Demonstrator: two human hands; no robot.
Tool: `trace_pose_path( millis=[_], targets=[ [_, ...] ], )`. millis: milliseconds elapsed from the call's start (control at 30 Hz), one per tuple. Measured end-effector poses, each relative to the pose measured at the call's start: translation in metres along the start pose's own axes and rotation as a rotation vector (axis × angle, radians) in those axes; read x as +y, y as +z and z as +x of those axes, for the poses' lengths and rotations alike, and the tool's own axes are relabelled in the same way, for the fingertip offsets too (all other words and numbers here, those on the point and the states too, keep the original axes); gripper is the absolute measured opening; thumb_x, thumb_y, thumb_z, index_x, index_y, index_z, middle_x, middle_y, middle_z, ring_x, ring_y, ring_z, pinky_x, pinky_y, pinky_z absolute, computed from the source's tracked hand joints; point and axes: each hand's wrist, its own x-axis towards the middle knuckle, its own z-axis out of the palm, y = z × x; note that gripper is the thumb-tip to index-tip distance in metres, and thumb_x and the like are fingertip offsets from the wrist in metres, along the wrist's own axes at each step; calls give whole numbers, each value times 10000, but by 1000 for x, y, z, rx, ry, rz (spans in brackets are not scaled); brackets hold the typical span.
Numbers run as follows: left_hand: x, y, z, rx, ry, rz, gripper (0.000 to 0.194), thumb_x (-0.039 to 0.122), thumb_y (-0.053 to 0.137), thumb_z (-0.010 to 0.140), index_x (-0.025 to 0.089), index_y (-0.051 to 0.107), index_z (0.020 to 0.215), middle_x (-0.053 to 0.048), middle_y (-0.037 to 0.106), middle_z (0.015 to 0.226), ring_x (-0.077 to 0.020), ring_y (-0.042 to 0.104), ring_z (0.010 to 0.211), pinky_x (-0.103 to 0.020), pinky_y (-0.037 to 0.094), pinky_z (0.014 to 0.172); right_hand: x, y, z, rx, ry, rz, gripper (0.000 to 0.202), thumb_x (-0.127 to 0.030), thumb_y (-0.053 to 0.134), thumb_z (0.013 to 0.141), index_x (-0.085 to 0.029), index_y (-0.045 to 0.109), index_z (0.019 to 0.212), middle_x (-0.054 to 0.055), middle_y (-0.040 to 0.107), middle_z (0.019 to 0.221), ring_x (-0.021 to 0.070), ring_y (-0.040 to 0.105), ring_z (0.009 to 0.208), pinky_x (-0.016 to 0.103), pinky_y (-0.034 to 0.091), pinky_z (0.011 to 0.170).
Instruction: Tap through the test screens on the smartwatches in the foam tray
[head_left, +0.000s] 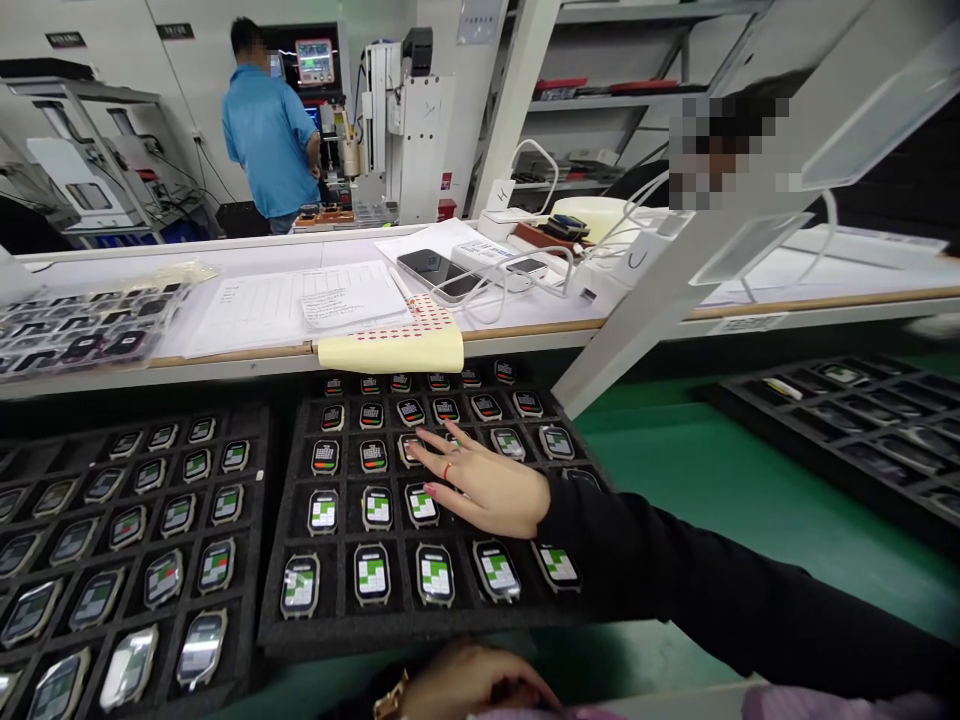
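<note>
My right hand (484,485), in a black sleeve with a red ring, reaches over a black foam tray (405,632) of square watches. Its fingers are spread, and the fingertips touch or hover over a watch (410,450) in the third row from the back. Front-row watches such as this one (373,573) show green and white screens; those at the back show dark screens with red and green. At the bottom edge lies my left hand (469,685), a gold watch on its wrist, in front of the tray. Its fingers are mostly hidden.
Another watch tray (251,600) lies left, a third (832,440) at the far right on the green surface (675,430). Above, a shelf (525,340) bears papers, a phone (442,273) and white cables. A slanted white post (637,250) stands right. A person in blue (268,135) stands behind.
</note>
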Motion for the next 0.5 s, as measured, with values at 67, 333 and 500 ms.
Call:
trace_pose_path(
  millis=[67, 333, 500],
  targets=[
    [-3, 0, 1, -25, 0, -57, 326, 193, 581, 894, 344, 731, 1142, 25, 742, 987, -169, 657, 817, -215, 478, 774, -6, -1, 8, -13, -28, -5, 562, -320, 331, 1068, 54, 350, 1487, 247, 499, 1416, 307, 215, 1472, 574, 149, 1220],
    [-9, 1, -2, -26, 9, -171, 394, 152, 655, 846, 377, 713, 1165, 39, 724, 1124, -205, 683, 961, -245, 482, 902, -15, 16, 32, -7, -99, -3, 580, -371, 368, 1061, 40, 394, 1469, 262, 492, 1415, 306, 249, 1462, 535, 248, 1207],
    [-8, 2, -7, 12, 6, -163, 362, 183, 611, 875, 407, 719, 1138, 56, 738, 1071, -175, 683, 919, -213, 476, 851, -18, 13, 42, -15, -95, -51, 555, -293, 415, 1039, 69, 394, 1459, 277, 515, 1388, 318, 266, 1454, 528, 204, 1223]
  ],
)
